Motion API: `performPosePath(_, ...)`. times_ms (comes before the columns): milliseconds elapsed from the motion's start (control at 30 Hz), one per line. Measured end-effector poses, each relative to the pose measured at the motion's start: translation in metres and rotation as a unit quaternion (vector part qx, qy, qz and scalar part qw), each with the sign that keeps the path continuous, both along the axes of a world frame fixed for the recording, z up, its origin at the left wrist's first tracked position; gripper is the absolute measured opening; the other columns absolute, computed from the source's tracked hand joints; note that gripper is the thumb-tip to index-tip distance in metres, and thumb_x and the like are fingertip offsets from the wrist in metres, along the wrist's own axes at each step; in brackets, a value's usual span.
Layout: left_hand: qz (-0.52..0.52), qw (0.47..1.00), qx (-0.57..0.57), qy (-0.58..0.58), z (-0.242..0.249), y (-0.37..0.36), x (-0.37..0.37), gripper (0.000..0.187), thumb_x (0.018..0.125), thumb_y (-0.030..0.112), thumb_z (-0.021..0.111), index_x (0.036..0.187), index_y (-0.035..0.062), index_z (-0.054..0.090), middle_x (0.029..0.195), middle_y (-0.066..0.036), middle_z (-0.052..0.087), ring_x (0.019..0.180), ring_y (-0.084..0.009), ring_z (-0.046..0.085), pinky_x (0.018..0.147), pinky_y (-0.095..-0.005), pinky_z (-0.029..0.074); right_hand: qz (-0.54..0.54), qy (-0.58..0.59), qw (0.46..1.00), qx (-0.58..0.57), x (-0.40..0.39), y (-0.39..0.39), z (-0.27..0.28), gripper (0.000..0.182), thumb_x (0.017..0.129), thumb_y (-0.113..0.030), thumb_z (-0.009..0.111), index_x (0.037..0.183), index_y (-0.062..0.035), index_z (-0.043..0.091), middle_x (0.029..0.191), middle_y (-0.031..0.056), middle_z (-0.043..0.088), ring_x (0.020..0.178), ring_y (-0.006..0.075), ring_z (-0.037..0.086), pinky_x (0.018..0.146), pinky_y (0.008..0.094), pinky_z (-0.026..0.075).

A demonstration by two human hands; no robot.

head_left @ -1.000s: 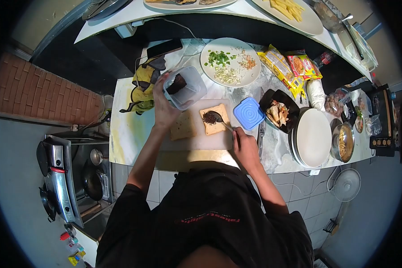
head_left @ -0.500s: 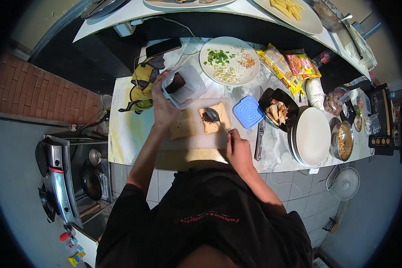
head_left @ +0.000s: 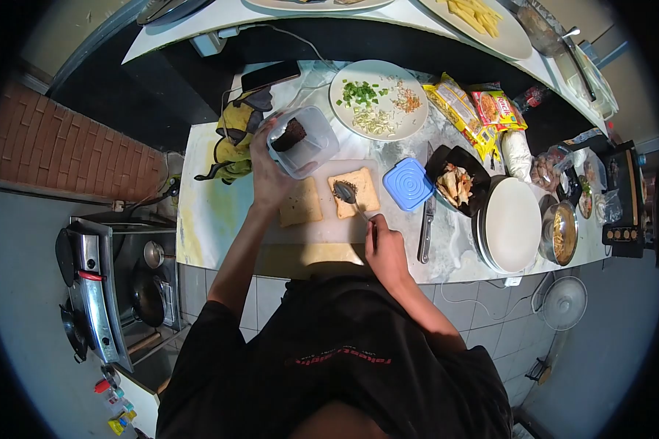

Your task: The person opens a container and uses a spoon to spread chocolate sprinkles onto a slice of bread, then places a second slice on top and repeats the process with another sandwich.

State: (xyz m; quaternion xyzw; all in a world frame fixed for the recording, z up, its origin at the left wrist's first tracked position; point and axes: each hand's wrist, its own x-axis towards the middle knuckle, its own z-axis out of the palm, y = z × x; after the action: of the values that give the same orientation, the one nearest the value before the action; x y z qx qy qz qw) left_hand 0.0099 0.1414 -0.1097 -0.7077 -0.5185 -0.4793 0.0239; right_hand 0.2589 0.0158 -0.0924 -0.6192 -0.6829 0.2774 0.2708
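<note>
Spillage looked the likeliest trouble: your left hand [head_left: 269, 175] was clamped on the tilted plastic tub [head_left: 302, 143] above the board, while your right hand [head_left: 383, 249] pinched the spoon [head_left: 348, 195] resting on the bread slice [head_left: 354, 192], so dark filling could scatter.

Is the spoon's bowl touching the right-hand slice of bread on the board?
Cannot tell. In the head view the spoon overlaps the bread slice from above, so neither contact nor a gap shows plainly; the right hand holds its handle.
</note>
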Motion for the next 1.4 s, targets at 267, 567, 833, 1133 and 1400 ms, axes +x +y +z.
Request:
performPosePath(267,-0.001,0.999,-0.023,-0.030,-0.001,0.001,0.001,0.111,0.061,0.025,0.098,0.146,0.0042,0.030,0.144,-0.019,0.042,0.133,-0.0400,0.045,0.113,-0.0479,0.039,0.007,0.013,1.000,-0.008,-0.003,0.000,0.002,0.008,0.099,-0.006,0.054,0.099,0.0028,0.055,0.063,0.0295,0.058,0.063,0.0479,0.062,0.054,0.0520,0.045)
performPosePath(567,-0.011,0.999,-0.020,-0.042,-0.003,0.001,-0.001,0.109,0.061,0.024,0.098,0.145,0.0040,0.031,0.145,-0.020,0.042,0.134,-0.0397,0.045,0.115,-0.0473,0.037,-0.001,0.024,1.000,-0.009,-0.003,0.000,0.000,0.009,0.100,-0.005,0.054,0.097,0.0031,0.056,0.062,0.0281,0.057,0.063,0.0467,0.062,0.054,0.0503,0.045)
performPosePath(833,-0.032,0.997,-0.017,-0.073,-0.005,0.002,0.000,0.107,0.063,0.023,0.097,0.145,0.0029,0.031,0.145,-0.019,0.042,0.133,-0.0391,0.046,0.113,-0.0467,0.038,-0.038,0.080,0.996,-0.033,0.001,0.009,0.008,0.013,0.100,-0.007,0.054,0.096,0.0041,0.057,0.063,0.0280,0.059,0.060,0.0468,0.062,0.054,0.0497,0.046)
performPosePath(1133,-0.007,1.000,0.000,-0.020,0.001,0.000,0.001,0.110,0.063,0.023,0.097,0.146,0.0029,0.029,0.144,-0.019,0.042,0.133,-0.0390,0.045,0.113,-0.0460,0.039,-0.058,0.065,0.995,-0.043,0.001,0.012,0.010,0.013,0.100,-0.007,0.054,0.096,0.0041,0.059,0.065,0.0274,0.060,0.062,0.0449,0.064,0.056,0.0500,0.046)
performPosePath(1400,-0.002,0.999,-0.027,-0.044,-0.003,0.001,-0.001,0.111,0.062,0.024,0.098,0.146,0.0018,0.029,0.144,-0.020,0.042,0.133,-0.0396,0.045,0.113,-0.0462,0.038,-0.011,0.001,1.000,0.003,-0.004,0.007,-0.004,0.009,0.099,-0.005,0.054,0.101,0.0030,0.056,0.064,0.0295,0.059,0.062,0.0476,0.062,0.055,0.0528,0.047)
